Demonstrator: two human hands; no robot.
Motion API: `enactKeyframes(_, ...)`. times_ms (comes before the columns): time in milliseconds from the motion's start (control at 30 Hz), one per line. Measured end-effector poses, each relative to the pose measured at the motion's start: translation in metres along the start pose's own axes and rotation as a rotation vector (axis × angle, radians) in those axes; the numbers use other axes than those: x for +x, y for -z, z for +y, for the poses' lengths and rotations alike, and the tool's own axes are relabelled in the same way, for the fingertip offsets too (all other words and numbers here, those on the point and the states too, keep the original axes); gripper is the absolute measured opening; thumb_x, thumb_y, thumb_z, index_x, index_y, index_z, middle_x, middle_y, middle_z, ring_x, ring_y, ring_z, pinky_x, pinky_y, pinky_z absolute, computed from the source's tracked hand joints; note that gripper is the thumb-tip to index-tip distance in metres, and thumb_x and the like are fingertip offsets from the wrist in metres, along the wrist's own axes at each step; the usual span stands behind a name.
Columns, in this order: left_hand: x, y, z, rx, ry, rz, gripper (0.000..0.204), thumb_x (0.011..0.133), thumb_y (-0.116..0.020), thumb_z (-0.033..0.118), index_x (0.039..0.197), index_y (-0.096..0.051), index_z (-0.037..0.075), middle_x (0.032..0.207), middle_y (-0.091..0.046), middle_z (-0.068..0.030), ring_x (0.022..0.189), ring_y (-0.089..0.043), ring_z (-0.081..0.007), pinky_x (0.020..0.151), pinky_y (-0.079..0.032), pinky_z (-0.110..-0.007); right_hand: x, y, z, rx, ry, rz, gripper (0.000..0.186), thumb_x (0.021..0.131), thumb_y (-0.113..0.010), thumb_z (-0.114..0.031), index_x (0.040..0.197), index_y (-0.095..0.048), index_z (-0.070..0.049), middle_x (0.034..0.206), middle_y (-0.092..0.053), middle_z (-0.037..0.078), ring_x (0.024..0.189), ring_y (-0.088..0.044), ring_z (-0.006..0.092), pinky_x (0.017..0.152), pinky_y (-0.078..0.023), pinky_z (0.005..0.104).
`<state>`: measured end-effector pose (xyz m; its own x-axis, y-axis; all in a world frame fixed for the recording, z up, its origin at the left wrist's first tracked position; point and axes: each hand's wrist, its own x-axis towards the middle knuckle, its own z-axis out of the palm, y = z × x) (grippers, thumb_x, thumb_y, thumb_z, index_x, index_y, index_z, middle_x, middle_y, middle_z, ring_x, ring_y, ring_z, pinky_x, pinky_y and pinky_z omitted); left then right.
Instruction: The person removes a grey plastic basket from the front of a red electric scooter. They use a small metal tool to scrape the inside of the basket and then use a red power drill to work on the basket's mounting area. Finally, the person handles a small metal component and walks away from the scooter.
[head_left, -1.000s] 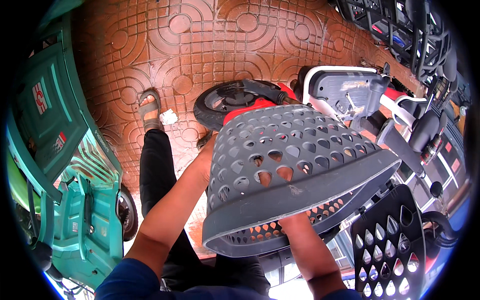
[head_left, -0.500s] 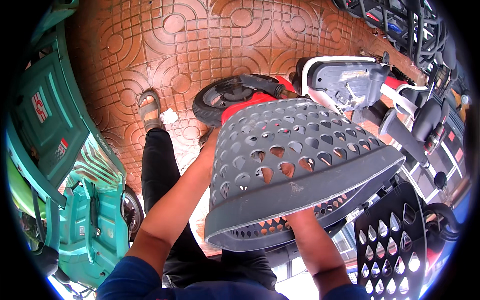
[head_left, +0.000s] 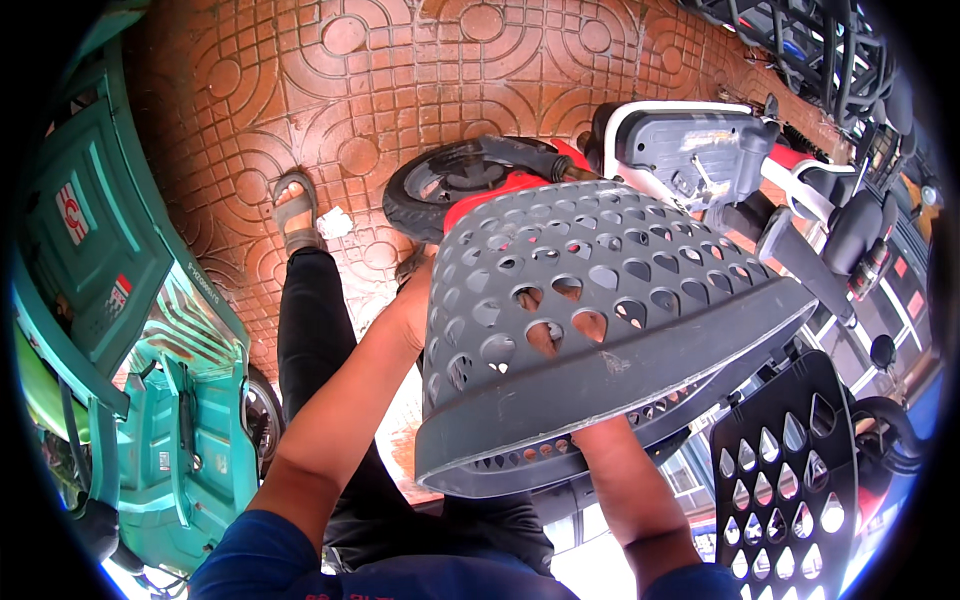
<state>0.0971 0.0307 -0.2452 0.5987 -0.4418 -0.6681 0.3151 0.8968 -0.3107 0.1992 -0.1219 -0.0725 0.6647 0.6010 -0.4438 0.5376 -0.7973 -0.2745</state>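
Observation:
A dark grey plastic basket (head_left: 600, 365) with teardrop-shaped holes lies tilted in front of me, its open rim toward my body. My right forearm goes in through that opening. Through the holes I see parts of my right hand (head_left: 545, 338) inside, but not how its fingers are held. My left hand (head_left: 420, 290) is at the basket's far left side, and the basket hides its fingers. Beyond the basket is a red electric scooter or bike, with a black-tyred wheel (head_left: 405, 205) and a dark fork arm (head_left: 535, 158).
A teal vehicle body (head_left: 100, 260) stands on my left. A white-and-grey scooter part (head_left: 680, 150) and a black perforated panel (head_left: 780, 480) are to the right. Black metal racks (head_left: 800, 50) fill the far right. White scrap (head_left: 335, 222) lies on the red tiles beside my sandalled foot (head_left: 293, 205).
The basket has tipped slightly, its far edge higher in the picture and its right rim corner a little farther right. Both arms stay almost in place.

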Motion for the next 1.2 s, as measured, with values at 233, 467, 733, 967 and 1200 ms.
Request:
enactKeyframes(233, -0.024, 0.001, -0.011, -0.208, -0.022, -0.153, 0.033, 0.105, -0.054, 0.026, 0.127, -0.064, 0.004, 0.116, -0.070, -0.0053, 0.102, -0.066, -0.0163, 0.086, -0.055, -0.033, -0.015, -0.020, 0.001, 0.289, -0.231, -0.037, 0.037, 0.083, -0.073, -0.018, 0.116, -0.067, -0.005, 0.095, -0.068, 0.008, 0.087, -0.066, 0.0285, 0.076, -0.052, 0.0397)
enactKeyframes(467, -0.015, 0.027, -0.039, -0.178, -0.138, -0.148, 0.036, 0.106, -0.054, 0.028, 0.130, -0.063, 0.004, 0.117, -0.069, -0.0056, 0.101, -0.066, -0.0160, 0.087, -0.055, -0.033, -0.001, -0.003, -0.010, -0.128, 0.087, 0.017, 0.041, 0.082, -0.074, -0.019, 0.118, -0.066, -0.003, 0.089, -0.066, 0.010, 0.071, -0.064, 0.0273, 0.065, -0.049, 0.0411)
enactKeyframes(733, -0.032, 0.000, -0.022, -0.140, -0.118, -0.063, 0.041, 0.107, -0.053, 0.034, 0.133, -0.061, 0.004, 0.120, -0.068, -0.0061, 0.103, -0.066, -0.0162, 0.088, -0.055, -0.033, 0.002, -0.019, -0.013, 0.004, -0.009, 0.079, 0.028, 0.082, -0.077, -0.020, 0.107, -0.073, -0.007, 0.078, -0.066, 0.008, 0.067, -0.065, 0.0275, 0.060, -0.048, 0.0410)
enactKeyframes(967, -0.046, -0.017, -0.011, 0.045, -0.125, 0.103, 0.047, 0.105, -0.056, 0.042, 0.134, -0.060, 0.005, 0.123, -0.067, -0.0062, 0.107, -0.065, -0.0179, 0.090, -0.055, -0.035, 0.010, 0.000, -0.034, -0.142, -0.062, -0.025, 0.022, 0.083, -0.073, -0.020, 0.104, -0.075, -0.012, 0.089, -0.071, 0.008, 0.086, -0.069, 0.0291, 0.070, -0.051, 0.0429)
enactKeyframes(1200, -0.026, 0.005, -0.027, -0.123, -0.107, -0.041, 0.051, 0.103, -0.058, 0.046, 0.134, -0.060, 0.006, 0.124, -0.067, -0.0060, 0.108, -0.065, -0.0183, 0.092, -0.054, -0.035, 0.011, 0.005, -0.038, -0.076, -0.086, -0.175, 0.027, 0.086, -0.067, -0.019, 0.110, -0.072, -0.009, 0.096, -0.073, 0.007, 0.108, -0.066, 0.0333, 0.090, -0.051, 0.0459)
